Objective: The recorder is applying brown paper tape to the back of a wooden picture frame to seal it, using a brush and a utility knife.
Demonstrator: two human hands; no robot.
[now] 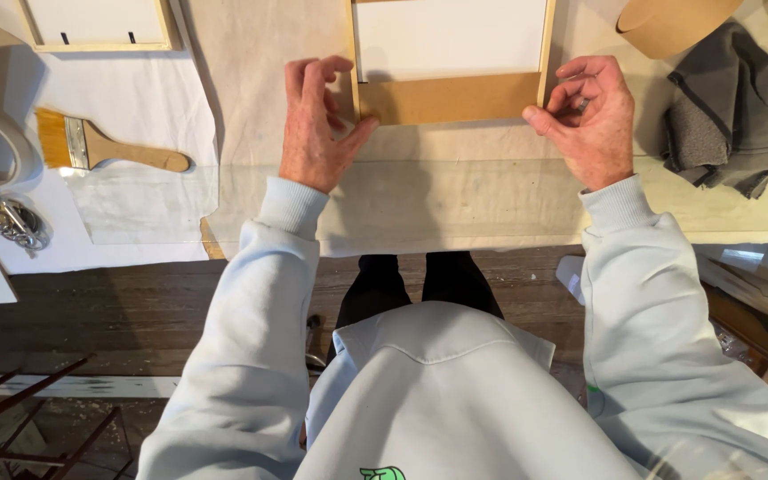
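with the left hand (315, 124) and right hand (590, 116) only pinching the wooden frame (452, 96) at its near corners, half-curled, uneven pressure could skew it across the counter (455, 204).

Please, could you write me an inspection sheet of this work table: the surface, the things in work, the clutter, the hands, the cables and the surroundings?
Surface: table covered with white paper and beige cloth; a clear sheet lies along the near edge.
Job's things: wooden frame with a white panel and a brown backing strip, lying flat.
Clutter: paintbrush, tape roll, bunch of keys, grey rag, brown roll, second frame.
Grippers: left hand at the frame's left corner, right hand at its right corner, fingers curled.
Cables: nothing seen.
Surroundings: dark wooden floor, metal bars lower left.
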